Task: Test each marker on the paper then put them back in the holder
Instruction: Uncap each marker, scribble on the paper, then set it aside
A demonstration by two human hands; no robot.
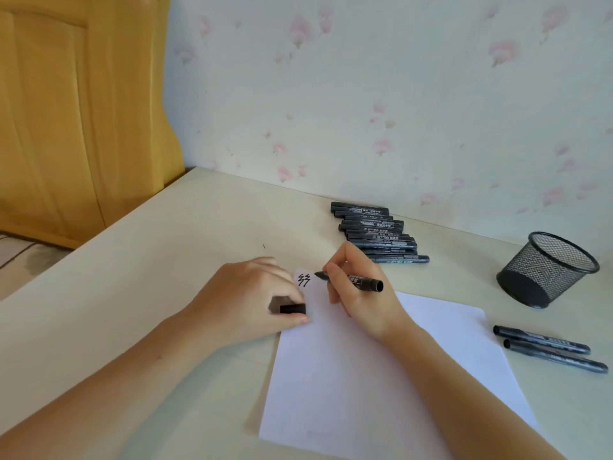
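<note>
The right hand (pixel 356 290) grips an uncapped marker (pixel 353 280), tip pointing left beside zigzag marks (pixel 303 279) on the paper (pixel 365 376); its label is unreadable. The left hand (pixel 252 300) pinches the cap (pixel 292 308), resting on the paper's far-left corner.

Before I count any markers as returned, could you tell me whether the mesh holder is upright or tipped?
Tipped: the holder lies on its side on the table, mouth toward the wall.

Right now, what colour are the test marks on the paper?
Black zigzag marks near the paper's far corner, clearest in the head view.
</note>
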